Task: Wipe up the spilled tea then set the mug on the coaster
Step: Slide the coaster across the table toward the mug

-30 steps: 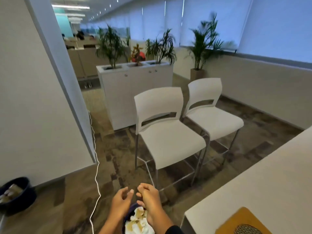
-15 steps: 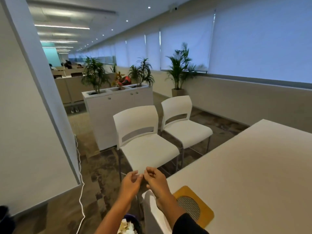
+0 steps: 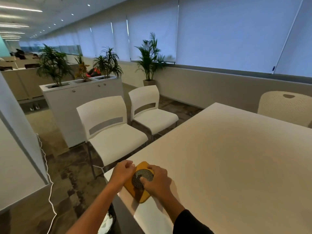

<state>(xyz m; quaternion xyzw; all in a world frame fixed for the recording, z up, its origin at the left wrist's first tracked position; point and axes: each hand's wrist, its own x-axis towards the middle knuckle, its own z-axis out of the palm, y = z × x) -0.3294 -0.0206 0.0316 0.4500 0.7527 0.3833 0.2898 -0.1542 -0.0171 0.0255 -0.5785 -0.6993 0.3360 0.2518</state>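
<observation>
Both hands met at the coaster (image 3: 141, 181) near the table (image 3: 228, 157) corner, lower centre: left hand (image 3: 124, 171) curled shut beside it, right hand (image 3: 156, 180) pressing its mesh disc. No mug showed; nudged, the coaster could slide off the edge

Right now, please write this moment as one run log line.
hands: left and right on yellow coaster | place: white table corner | mug: not visible

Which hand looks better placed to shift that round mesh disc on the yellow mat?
Right, probably. The right hand lies over the mesh disc with its thumb on it; the left hand, fisted, sits at the yellow mat's far edge.
</observation>
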